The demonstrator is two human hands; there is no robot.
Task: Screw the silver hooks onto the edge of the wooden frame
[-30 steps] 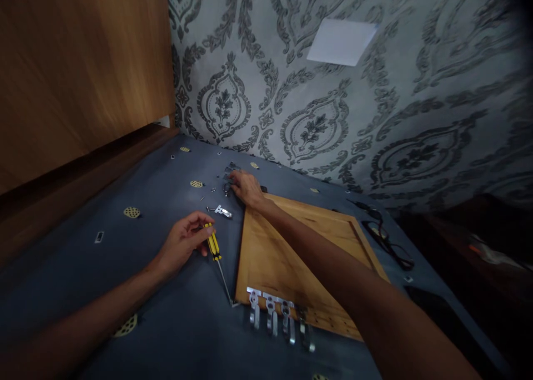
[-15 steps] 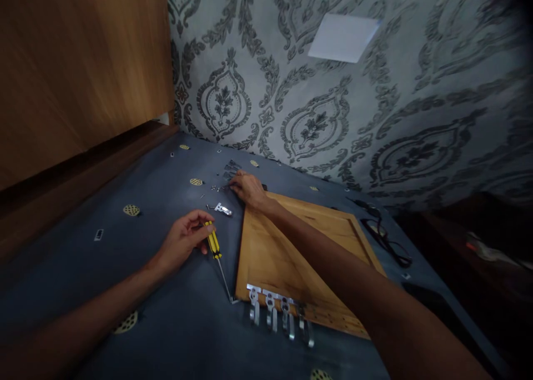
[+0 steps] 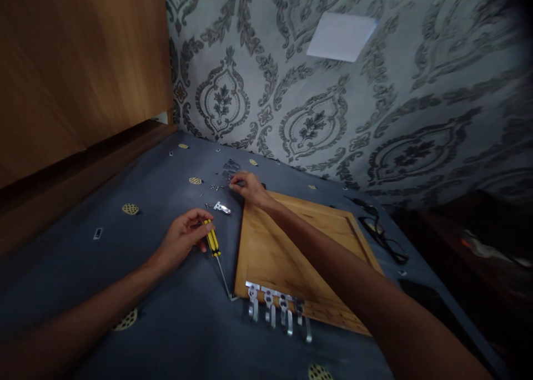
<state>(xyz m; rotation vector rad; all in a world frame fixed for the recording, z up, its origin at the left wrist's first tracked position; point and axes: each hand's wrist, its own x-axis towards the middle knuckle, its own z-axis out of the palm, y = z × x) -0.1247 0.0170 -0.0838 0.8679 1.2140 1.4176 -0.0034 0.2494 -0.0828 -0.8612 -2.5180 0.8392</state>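
Observation:
My left hand [image 3: 187, 233] grips the yellow-and-black handle of a screwdriver [image 3: 212, 241], whose shaft slants down to the wooden panel's near left corner. Past the panel's far left corner, the fingers of my right hand [image 3: 248, 188] are pinched together over small screws [image 3: 216, 187]; whatever is between the fingertips is too small to make out. A loose metal hook [image 3: 222, 208] lies between my hands. Several shiny hooks [image 3: 268, 300] line the near edge of the wooden panel [image 3: 266, 247]. My right forearm crosses above the panel.
More metal pieces [image 3: 231, 165] lie beyond my right hand. Eyeglasses [image 3: 389, 242] rest right of the panel on the dark blue patterned cloth [image 3: 166, 324]. A wooden cabinet [image 3: 83, 64] stands at left, and a patterned wall [image 3: 266, 80] with a white sheet [image 3: 342, 36] rises behind.
My right hand has shifted slightly by the screws, its fingertips drawing back a little from the metal pieces. My left hand keeps the screwdriver in the same place.

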